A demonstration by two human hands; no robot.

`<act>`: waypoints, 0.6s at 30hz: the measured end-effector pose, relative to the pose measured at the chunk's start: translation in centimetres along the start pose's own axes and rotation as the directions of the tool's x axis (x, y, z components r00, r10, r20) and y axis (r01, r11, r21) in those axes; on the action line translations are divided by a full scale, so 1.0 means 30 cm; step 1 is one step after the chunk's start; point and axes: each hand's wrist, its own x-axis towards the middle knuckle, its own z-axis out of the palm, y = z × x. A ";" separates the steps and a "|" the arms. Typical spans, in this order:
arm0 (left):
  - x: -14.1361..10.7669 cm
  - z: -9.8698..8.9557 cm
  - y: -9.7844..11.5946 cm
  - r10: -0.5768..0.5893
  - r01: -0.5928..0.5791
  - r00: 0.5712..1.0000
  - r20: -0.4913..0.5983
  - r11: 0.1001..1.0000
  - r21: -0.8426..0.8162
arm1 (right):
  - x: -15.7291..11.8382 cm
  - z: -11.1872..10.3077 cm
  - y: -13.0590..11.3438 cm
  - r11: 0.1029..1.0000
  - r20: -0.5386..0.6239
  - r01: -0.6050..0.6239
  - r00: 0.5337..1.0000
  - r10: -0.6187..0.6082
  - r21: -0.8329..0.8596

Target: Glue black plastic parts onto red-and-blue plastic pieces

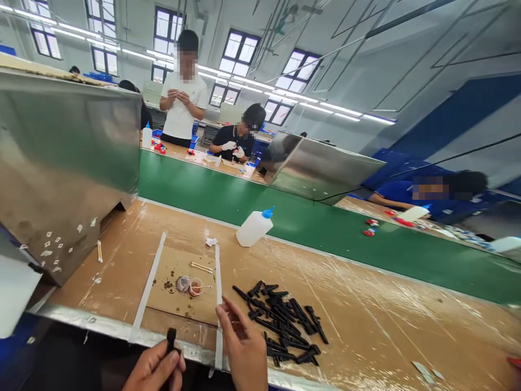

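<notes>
My left hand (pixel 157 366) is closed around a small black plastic piece (pixel 171 339), whose upper end stands up above the thumb; the fingers hide its lower part. My right hand (pixel 246 345) is raised over the table's front edge, its fingers loosely bent and apart, with nothing visible in them. Just right of it lies a pile of black plastic parts (pixel 280 315), long and narrow with short side pieces. A taped-down cardboard sheet (pixel 163 298) carries two small round cups (pixel 195 288) with reddish and greyish contents, plus cotton swabs (pixel 201 267).
A white bottle with a blue cap (pixel 253 229) stands behind the cardboard. A green belt (pixel 195 176) runs across, with red-and-white pieces (pixel 370 228) on it. A metal panel (pixel 69 163) rises at left. Several people work across the belt, one in a white shirt (pixel 183 100).
</notes>
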 end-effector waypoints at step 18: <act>0.041 -0.033 0.000 -0.028 0.241 0.952 0.306 0.687 -0.686 | 0.139 0.109 -0.074 0.891 0.213 0.407 0.906 -0.367 -0.198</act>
